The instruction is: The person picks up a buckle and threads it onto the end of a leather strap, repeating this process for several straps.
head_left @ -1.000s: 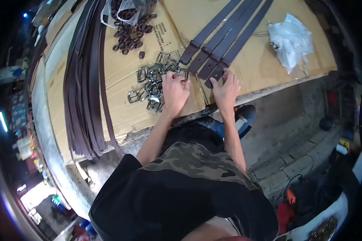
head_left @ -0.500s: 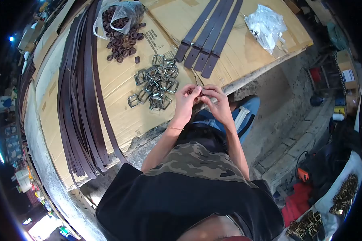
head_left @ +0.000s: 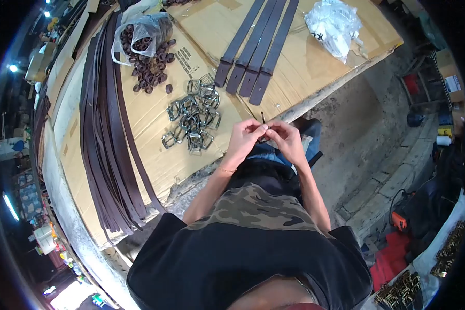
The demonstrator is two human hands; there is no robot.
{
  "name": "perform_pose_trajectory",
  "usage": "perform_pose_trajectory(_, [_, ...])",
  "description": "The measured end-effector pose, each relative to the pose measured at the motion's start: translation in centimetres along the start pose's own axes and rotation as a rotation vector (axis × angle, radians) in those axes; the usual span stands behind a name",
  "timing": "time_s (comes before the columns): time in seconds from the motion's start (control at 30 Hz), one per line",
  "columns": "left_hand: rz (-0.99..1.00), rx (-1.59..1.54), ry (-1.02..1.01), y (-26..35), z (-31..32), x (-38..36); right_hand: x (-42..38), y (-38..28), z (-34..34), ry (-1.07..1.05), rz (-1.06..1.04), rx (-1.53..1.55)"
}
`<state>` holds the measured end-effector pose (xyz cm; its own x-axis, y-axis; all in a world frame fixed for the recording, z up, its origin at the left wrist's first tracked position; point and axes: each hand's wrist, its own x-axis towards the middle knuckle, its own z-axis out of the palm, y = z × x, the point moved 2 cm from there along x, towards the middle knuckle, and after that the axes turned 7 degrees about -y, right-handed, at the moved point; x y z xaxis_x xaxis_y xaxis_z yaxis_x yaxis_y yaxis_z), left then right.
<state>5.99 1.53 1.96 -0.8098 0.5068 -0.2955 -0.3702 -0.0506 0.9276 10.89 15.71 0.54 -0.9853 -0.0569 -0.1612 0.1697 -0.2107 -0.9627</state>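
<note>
My left hand (head_left: 247, 138) and my right hand (head_left: 287, 140) meet fingertip to fingertip just off the table's near edge. Both are closed in a pinch around a small thing mostly hidden by the fingers. From between them a thin dark tip (head_left: 263, 117) sticks up; its kind I cannot make out. Left of my hands is a heap of metal belt buckles (head_left: 191, 118). Beyond my hands lie several dark brown belt straps (head_left: 260, 63), each with a loop near its punched end. Small brown leather loops (head_left: 152, 72) spill from a clear plastic bag (head_left: 157, 36).
A thick bundle of long brown straps (head_left: 106, 134) covers the left side of the cardboard-topped table (head_left: 315, 77). A crumpled white plastic bag (head_left: 335, 28) sits at the far right. Gold-coloured buckles (head_left: 400, 292) are piled at lower right.
The view has shifted, so the table things appear farther left. Both hands stay together in a pinch, now slightly lower and farther right in view; the thin tip between them stands more upright.
</note>
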Motion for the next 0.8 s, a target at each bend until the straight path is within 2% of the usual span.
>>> perform_pose_trajectory(0.17, [-0.156, 0.229, -0.059, -0.2, -0.6, 0.4, -0.9, 1.0, -0.1, 0.073, 0.052, -0.036])
perform_pose_trajectory(0.3, [-0.134, 0.425, -0.138, 0.2, -1.3, 1.3, -1.1, -0.1, -0.1, 0.148, 0.076, -0.189])
perform_pose_trajectory(0.37, [-0.209, 0.445, -0.356, 0.2, -1.8, 2.5, -1.1, -0.3, -0.4, 0.167, 0.090, -0.266])
perform_pose_trajectory(0.4, [-0.213, 0.444, -0.360, 0.4, -2.1, 3.0, -0.8, -0.4, -0.8, 0.152, 0.057, -0.330])
perform_pose_trajectory(0.47, [-0.293, 0.633, -0.362, 1.0, -2.5, 3.8, -0.3, -0.2, -1.6, 0.145, 0.021, -0.395])
perform_pose_trajectory(0.5, [-0.214, 0.904, -0.175, 5.0, -0.7, 3.6, -0.2, 0.6, -2.0, 0.163, 0.094, -0.267])
perform_pose_trajectory(0.53, [-0.214, 0.903, -0.179, 4.5, -0.4, 4.0, -0.2, 1.2, -2.2, 0.178, 0.167, -0.139])
perform_pose_trajectory(0.57, [-0.011, 1.064, 0.006, 4.2, -0.4, 4.8, -0.1, 1.0, -2.2, 0.180, 0.127, -0.010])
perform_pose_trajectory(0.6, [0.198, 1.212, 0.199, 4.1, -0.4, 5.3, 0.1, 1.2, -2.3, 0.180, 0.126, -0.011])
perform_pose_trajectory(0.63, [0.236, 1.234, 0.279, 3.7, -0.4, 5.7, 0.1, 1.6, -2.6, 0.213, 0.132, 0.091])
perform_pose_trajectory(0.67, [0.240, 1.233, 0.275, 3.2, -0.4, 6.2, 0.3, 1.6, -2.8, 0.251, 0.133, 0.193])
perform_pose_trajectory(0.73, [0.337, 1.298, 0.390, 2.0, -0.1, 6.8, 0.3, 1.4, -2.9, 0.262, 0.139, 0.225])
perform_pose_trajectory(0.8, [0.266, 1.295, 0.344, 1.9, 0.7, 6.9, 0.3, 1.5, -3.2, 0.278, 0.104, 0.468])
